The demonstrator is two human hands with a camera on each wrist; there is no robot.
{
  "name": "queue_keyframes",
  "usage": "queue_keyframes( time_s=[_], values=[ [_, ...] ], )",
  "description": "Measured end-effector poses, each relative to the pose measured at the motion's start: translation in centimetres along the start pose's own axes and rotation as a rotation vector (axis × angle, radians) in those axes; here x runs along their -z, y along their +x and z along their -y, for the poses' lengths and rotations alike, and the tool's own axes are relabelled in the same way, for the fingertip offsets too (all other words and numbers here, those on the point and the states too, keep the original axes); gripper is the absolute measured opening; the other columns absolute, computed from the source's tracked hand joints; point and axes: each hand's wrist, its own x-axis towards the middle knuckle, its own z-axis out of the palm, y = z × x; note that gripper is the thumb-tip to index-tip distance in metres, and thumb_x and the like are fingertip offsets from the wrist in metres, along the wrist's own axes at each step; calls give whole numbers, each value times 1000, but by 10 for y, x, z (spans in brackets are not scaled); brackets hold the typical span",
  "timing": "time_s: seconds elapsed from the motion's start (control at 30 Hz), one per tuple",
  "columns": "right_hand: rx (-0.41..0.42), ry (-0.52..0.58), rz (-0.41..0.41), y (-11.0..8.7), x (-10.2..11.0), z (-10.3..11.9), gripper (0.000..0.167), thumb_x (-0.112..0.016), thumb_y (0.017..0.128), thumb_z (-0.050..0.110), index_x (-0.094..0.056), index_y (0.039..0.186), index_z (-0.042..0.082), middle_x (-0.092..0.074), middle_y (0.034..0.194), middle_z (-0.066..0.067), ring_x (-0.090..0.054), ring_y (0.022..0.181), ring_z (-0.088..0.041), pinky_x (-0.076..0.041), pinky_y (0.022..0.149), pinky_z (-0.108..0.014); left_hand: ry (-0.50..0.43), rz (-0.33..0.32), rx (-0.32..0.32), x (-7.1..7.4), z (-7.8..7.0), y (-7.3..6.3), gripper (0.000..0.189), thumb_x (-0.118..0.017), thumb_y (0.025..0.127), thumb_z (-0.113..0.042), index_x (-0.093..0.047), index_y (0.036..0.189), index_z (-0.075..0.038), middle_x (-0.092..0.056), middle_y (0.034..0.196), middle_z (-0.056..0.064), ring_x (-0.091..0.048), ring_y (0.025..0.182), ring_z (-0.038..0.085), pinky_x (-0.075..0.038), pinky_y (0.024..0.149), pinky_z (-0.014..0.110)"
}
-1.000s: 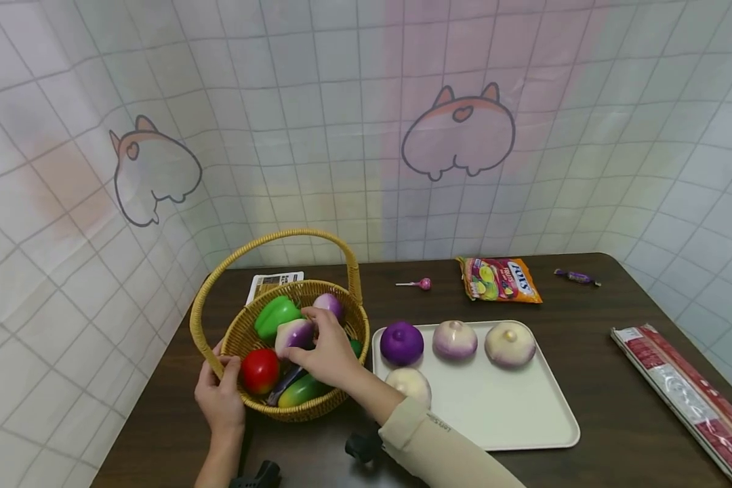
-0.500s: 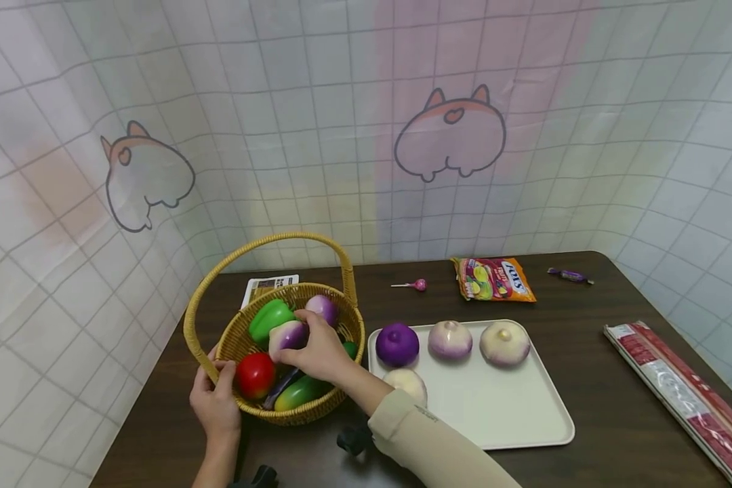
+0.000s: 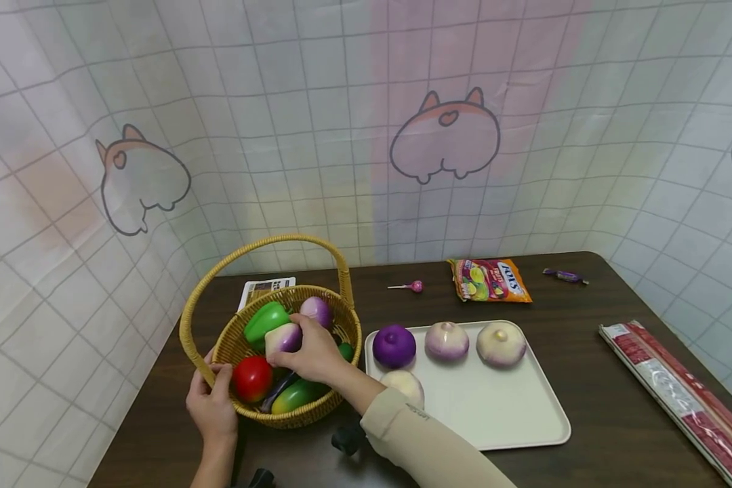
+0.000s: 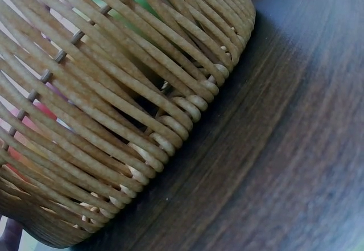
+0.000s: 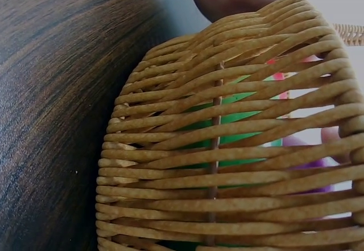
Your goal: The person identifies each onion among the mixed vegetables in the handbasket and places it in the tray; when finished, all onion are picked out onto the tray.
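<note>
In the head view my left hand [image 3: 213, 407] grips the left rim of a wicker basket [image 3: 295, 418], where the handle joins. My right hand [image 3: 317, 351] reaches over the right side and pinches a white-and-purple onion [image 3: 280, 339] among the vegetables. Around it lie a green bell pepper [image 3: 265, 324], a red tomato [image 3: 253, 379], a dark eggplant [image 3: 278, 391], a green-yellow oblong piece [image 3: 300, 396] and another purple onion [image 3: 317, 311]. Both wrist views are mostly filled by woven basket walls [image 4: 108, 91], which hide the pinching fingers.
A white tray [image 3: 494, 407] with several onions stands right of the basket. Behind it lie a lollipop [image 3: 415, 286], a candy bag [image 3: 490, 280] and a wrapped candy [image 3: 565, 276]. A long red packet [image 3: 677, 400] lies far right; a printed card [image 3: 265, 287] sits behind the basket.
The whole scene has shifted slightly left in the head view as the camera turns. Both hands keep their holds on the basket and the onion, with little movement relative to the basket.
</note>
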Motion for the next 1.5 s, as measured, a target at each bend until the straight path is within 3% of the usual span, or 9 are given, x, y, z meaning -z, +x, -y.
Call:
queue_keyframes(
  time_s=[0.27, 0.5, 0.67, 0.87, 1.1, 1.23, 1.5],
  values=[
    [-15, -82, -38, 0, -2, 1, 74, -82, 77, 37, -50, 138, 11, -57, 133, -7, -55, 117, -24, -45, 98, -42, -31, -3, 4, 0, 1, -1, 13, -61, 90, 2, -55, 89, 14, -58, 130, 21, -55, 118, 22, -43, 89, 12],
    [-5, -2, -88, -5, 0, 2, 71, -83, 75, 39, -51, 133, 14, -54, 126, -7, -55, 109, -22, -48, 91, -40, -45, -12, -5, 0, 1, 0, 13, -62, 89, 3, -56, 88, 15, -58, 129, 22, -55, 116, 21, -43, 89, 12],
    [47, 39, -135, -13, 4, 3, 69, -81, 75, 40, -51, 132, 14, -50, 127, -8, -56, 106, -21, -50, 87, -37, -27, -19, -10, -1, 2, 0, 13, -63, 89, 3, -56, 88, 14, -59, 129, 22, -56, 114, 18, -43, 89, 12],
    [100, 77, -131, -27, 17, 4, 66, -76, 76, 34, -51, 134, 14, -46, 129, -7, -56, 106, -22, -50, 86, -37, -28, -14, -14, -1, 1, 0, 16, -63, 89, 2, -55, 89, 16, -59, 129, 23, -56, 115, 20, -43, 89, 13],
    [141, 171, -124, -45, 35, 1, 66, -78, 76, 35, -49, 134, 21, -56, 127, -2, -57, 106, -19, -49, 86, -36, -45, -18, 0, 0, 1, 0, 17, -64, 89, 1, -56, 89, 16, -59, 130, 22, -55, 116, 21, -42, 89, 13],
    [153, 230, -122, -58, 46, -2, 68, -79, 77, 37, -49, 136, 21, -54, 130, -2, -56, 108, -19, -48, 89, -41, -47, -7, 0, 0, 2, 1, 15, -63, 90, 1, -55, 88, 15, -58, 131, 23, -55, 117, 22, -43, 88, 13],
    [160, 222, -142, -81, 66, -13, 72, -81, 75, 36, -46, 136, 20, -46, 129, 0, -52, 110, -16, -46, 92, -40, -22, -2, -1, -1, 2, 0, 16, -62, 91, 0, -54, 88, 13, -58, 129, 23, -55, 118, 22, -43, 88, 12]
  ],
)
